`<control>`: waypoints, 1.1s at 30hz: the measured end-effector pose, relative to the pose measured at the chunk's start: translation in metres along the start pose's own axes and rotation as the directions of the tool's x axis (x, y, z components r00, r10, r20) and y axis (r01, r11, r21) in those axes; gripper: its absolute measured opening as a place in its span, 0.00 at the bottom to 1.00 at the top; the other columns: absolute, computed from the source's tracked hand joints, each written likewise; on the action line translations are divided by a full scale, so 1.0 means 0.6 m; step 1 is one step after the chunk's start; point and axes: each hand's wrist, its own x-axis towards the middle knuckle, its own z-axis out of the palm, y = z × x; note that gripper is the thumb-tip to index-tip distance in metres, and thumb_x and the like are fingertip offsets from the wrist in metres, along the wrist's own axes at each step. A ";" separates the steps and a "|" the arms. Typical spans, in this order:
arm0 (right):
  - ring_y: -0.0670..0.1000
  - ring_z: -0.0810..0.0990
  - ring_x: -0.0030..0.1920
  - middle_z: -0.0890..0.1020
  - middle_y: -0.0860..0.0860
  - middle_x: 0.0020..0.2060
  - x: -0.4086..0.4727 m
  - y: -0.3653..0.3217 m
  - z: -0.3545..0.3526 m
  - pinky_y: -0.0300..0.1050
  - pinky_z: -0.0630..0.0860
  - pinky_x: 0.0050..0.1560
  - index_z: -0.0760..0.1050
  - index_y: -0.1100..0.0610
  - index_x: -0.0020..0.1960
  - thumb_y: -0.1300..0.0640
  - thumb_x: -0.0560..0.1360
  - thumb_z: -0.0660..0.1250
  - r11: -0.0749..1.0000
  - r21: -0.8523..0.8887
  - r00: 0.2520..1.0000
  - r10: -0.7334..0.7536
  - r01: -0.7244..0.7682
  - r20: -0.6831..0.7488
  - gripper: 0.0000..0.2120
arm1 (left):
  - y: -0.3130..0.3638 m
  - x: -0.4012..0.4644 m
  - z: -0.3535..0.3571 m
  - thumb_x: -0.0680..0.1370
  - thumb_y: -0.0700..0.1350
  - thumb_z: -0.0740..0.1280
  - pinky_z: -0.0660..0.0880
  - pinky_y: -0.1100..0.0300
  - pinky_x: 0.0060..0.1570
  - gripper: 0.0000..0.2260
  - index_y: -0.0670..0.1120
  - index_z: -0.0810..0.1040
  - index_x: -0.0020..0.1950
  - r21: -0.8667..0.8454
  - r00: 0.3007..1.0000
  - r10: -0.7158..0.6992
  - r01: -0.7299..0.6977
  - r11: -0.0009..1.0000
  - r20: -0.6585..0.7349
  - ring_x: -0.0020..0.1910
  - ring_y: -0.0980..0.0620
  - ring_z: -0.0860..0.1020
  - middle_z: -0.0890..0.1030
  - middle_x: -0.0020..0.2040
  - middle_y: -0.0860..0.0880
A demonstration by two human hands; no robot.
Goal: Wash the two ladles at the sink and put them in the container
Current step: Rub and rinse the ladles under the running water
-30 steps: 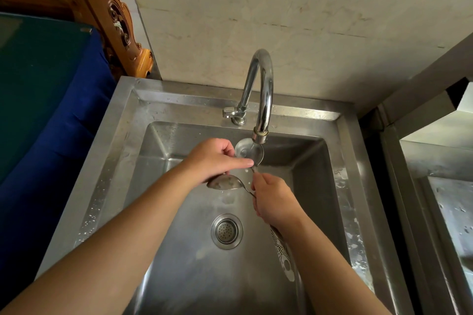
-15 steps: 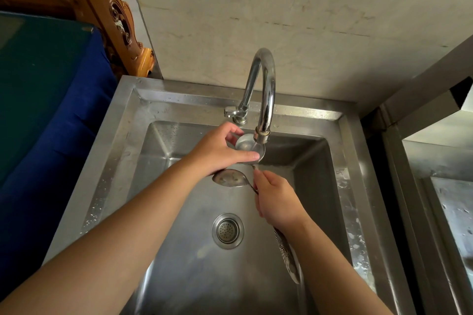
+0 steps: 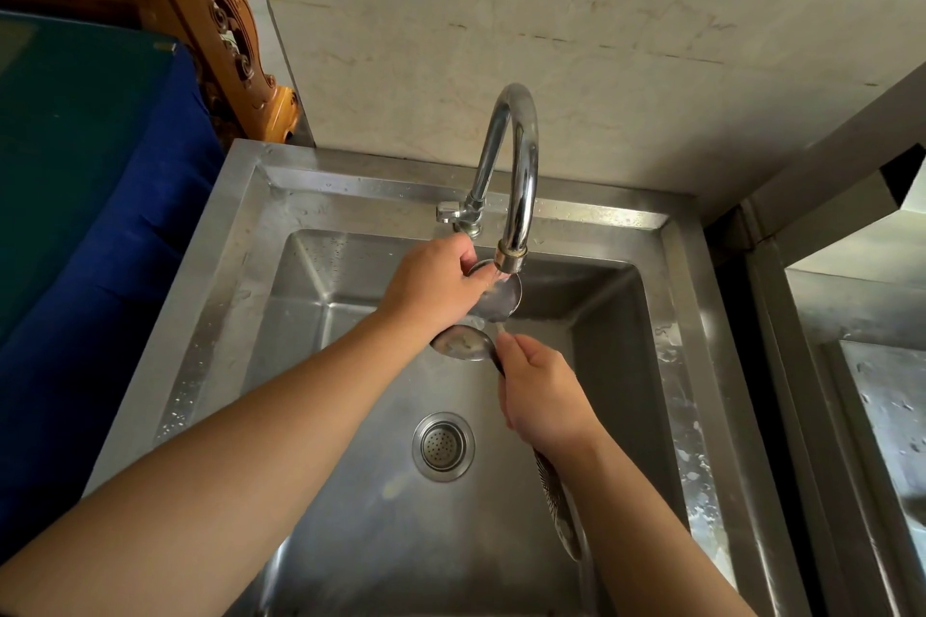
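Two steel ladles are held together over the steel sink point(image 3: 676, 366). The upper ladle's bowl point(image 3: 503, 298) sits right under the faucet spout point(image 3: 511, 258), with water running onto it. The lower ladle's bowl point(image 3: 463, 343) hangs just below and to the left. My right hand point(image 3: 543, 396) is closed around both handles; a patterned handle end point(image 3: 558, 506) sticks out behind my wrist. My left hand point(image 3: 436, 288) grips the upper bowl, thumb pressed inside it. No container is in view.
The curved chrome faucet point(image 3: 516, 155) rises from the sink's back rim, its lever point(image 3: 448, 211) to the left. A round drain strainer point(image 3: 443, 447) lies in the basin floor. A blue-draped surface point(image 3: 90, 215) is at left, a second steel basin point(image 3: 882, 416) at right.
Both hands have lifted the ladles up and back toward the spout. My left hand has shifted from covering the upper bowl to gripping its rim with the thumb inside.
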 end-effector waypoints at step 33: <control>0.46 0.70 0.20 0.72 0.48 0.21 0.005 0.005 0.001 0.43 0.68 0.30 0.68 0.54 0.33 0.48 0.81 0.58 0.999 0.009 0.999 0.039 -0.039 -0.011 0.19 | -0.002 -0.012 -0.012 0.76 0.50 0.69 0.65 0.61 0.32 0.08 0.50 0.74 0.39 0.035 0.997 0.075 -0.074 0.997 -0.018 0.36 0.51 0.76 0.77 0.35 0.54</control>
